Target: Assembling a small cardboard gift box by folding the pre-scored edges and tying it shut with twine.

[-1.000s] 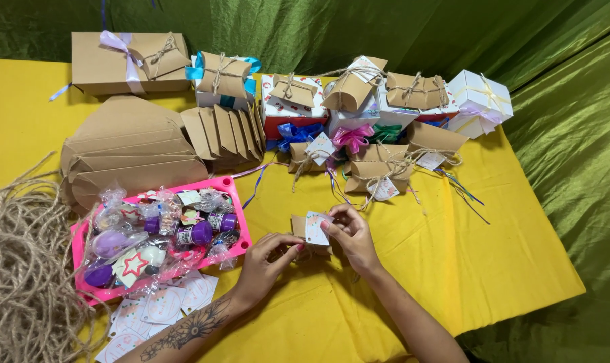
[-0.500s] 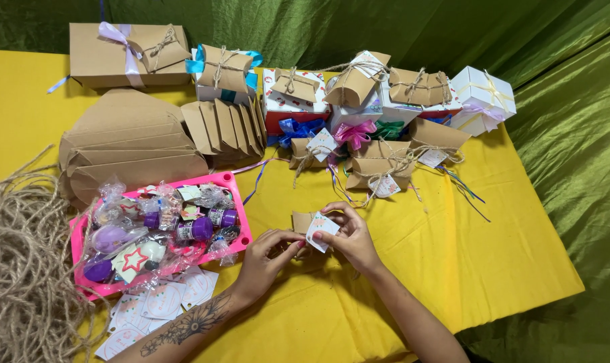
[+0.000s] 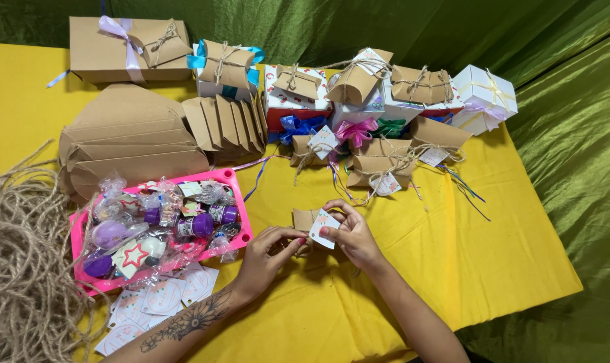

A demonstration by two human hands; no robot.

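Both my hands meet over the yellow tablecloth (image 3: 479, 255) near the front middle. My right hand (image 3: 350, 235) pinches a small white paper tag (image 3: 324, 228) between thumb and fingers. Just behind the tag lies a small brown kraft pillow box (image 3: 303, 218). My left hand (image 3: 268, 254), on a tattooed forearm, has its fingertips at the box's lower edge beside the tag; whether it grips twine there I cannot tell.
A pink tray (image 3: 237, 202) of small wrapped trinkets sits left of my hands, loose white tags (image 3: 158, 299) below it, a heap of jute twine (image 3: 19, 269) at far left. Flat kraft boxes (image 3: 130, 144) and tied gift boxes (image 3: 385, 165) fill the back. Green cloth (image 3: 574, 168) drapes right.
My hands stayed at the same spot; the fingers shifted slightly and the white tag has turned and dropped a little in front of the small box.
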